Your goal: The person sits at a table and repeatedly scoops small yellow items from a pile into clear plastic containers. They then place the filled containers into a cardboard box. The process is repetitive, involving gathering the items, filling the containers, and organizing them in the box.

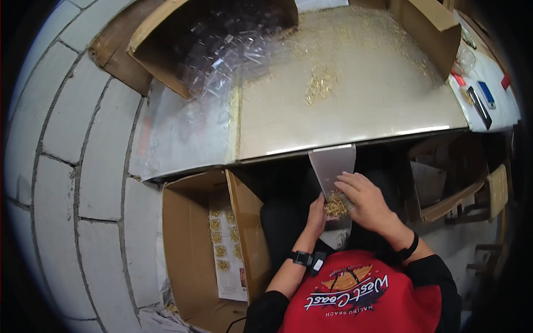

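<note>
A heap of small thin gold-coloured metal pieces (pixel 335 206) lies between my hands, at the lower end of a pale sloping chute (pixel 333 166) that hangs from the table's front edge. My left hand (pixel 317 215) is closed along the left side of a small box around the heap; the box is mostly hidden. Over the heap's right side lies my right hand (pixel 366 202), its fingers stretched out toward the chute and holding nothing. More gold pieces (pixel 321 86) are scattered on the glossy table top (pixel 355 119) ahead.
Clear plastic boxes (pixel 222 69) spill from a cardboard carton (pixel 158 61) at the far left. At lower left, an open carton (pixel 189 250) holds several small portions of gold pieces. A blue object (pixel 487 95) and a black tool (pixel 479 108) lie far right, above another carton (pixel 449 208).
</note>
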Tool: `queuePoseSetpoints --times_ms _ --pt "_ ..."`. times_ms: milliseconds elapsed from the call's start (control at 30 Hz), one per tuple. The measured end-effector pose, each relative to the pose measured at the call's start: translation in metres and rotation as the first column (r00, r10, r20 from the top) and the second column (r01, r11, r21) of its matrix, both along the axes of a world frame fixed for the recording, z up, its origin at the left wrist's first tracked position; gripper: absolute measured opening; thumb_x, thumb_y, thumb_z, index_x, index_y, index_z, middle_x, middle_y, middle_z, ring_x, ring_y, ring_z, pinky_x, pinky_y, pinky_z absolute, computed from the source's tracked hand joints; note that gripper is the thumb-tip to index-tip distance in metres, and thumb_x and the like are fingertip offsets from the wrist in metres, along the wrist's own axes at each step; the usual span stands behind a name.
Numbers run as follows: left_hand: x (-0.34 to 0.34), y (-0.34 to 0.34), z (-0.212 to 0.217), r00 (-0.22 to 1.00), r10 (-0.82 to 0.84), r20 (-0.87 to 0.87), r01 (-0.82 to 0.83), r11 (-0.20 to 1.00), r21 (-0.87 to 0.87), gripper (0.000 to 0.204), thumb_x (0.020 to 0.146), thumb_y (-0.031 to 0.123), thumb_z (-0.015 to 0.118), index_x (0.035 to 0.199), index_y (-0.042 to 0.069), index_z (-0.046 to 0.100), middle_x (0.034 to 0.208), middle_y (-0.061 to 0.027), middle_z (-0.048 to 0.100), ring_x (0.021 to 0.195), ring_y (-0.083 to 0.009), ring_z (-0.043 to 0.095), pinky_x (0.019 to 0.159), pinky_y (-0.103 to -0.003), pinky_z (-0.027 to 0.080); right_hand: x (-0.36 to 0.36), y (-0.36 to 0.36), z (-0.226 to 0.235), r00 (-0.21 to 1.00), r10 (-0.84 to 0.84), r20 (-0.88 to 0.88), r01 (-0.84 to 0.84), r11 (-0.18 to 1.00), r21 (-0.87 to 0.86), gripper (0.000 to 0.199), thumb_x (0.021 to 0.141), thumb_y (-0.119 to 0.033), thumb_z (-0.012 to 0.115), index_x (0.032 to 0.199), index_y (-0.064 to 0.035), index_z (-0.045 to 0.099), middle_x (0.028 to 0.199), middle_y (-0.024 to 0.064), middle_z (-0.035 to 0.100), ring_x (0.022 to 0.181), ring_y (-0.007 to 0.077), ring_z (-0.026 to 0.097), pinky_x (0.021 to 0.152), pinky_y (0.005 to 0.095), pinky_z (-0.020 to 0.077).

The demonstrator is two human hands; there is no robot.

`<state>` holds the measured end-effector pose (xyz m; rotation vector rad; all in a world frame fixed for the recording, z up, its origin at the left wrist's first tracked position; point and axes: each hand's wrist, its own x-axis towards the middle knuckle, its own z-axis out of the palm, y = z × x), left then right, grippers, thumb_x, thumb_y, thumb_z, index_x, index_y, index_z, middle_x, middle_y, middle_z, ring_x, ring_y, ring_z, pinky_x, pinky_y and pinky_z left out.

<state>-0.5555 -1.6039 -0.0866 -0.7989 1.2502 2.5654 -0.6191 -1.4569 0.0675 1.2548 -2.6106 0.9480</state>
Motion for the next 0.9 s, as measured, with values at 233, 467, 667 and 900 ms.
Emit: queuePoseSetpoints --times_ms 233,467,667,900 --pt "0.006 -0.004 0.002 0.999 -0.047 -0.018 0.047 0.999 0.007 0.043 0.098 0.039 0.038 0.111 0.002 0.055 0.095 -0.0096 0.064 0.077 -0.0187 0.066 0.057 -0.034 0.057 0.014 0.015 -0.062 0.968 0.042 0.247 -0.007 0.990 -0.142 0.044 0.075 0.003 0.058 0.118 0.0003 0.052 0.118 0.0210 0.055 0.109 0.0367 0.055 0.092 0.0400 0.0463" --pt "0.022 -0.008 0.001 0.990 -0.133 0.047 0.130 0.990 0.050 0.039 0.099 0.037 0.041 0.107 0.003 0.058 0.096 -0.0077 0.064 0.086 -0.0171 0.063 0.074 -0.031 0.053 0.034 0.014 -0.077 0.954 0.230 0.191 -0.255 0.960 0.119 0.042 0.077 -0.004 0.056 0.119 -0.0009 0.053 0.124 0.0179 0.054 0.117 0.0343 0.050 0.098 0.0401 0.0423" --pt "0.038 -0.012 0.013 0.988 -0.157 -0.004 0.156 0.985 0.068 0.029 0.094 0.030 0.050 0.105 0.004 0.060 0.087 -0.0055 0.065 0.069 -0.0156 0.065 0.047 -0.028 0.054 0.041 0.022 -0.071 0.865 0.372 0.338 -0.346 0.928 -0.136 0.043 0.075 0.000 0.057 0.118 -0.0022 0.055 0.119 0.0147 0.058 0.115 0.0330 0.052 0.096 0.0388 0.0441" --pt "0.030 -0.025 0.066 0.984 -0.102 -0.144 0.111 0.992 0.058 0.032 0.094 0.027 0.049 0.108 0.000 0.057 0.095 -0.0089 0.065 0.078 -0.0180 0.067 0.054 -0.031 0.059 0.028 0.019 -0.036 0.981 0.173 0.083 -0.164 0.980 -0.111 0.051 0.083 -0.014 0.062 0.127 0.0031 0.044 0.130 0.0206 0.048 0.125 0.0351 0.044 0.104 0.0430 0.0355"
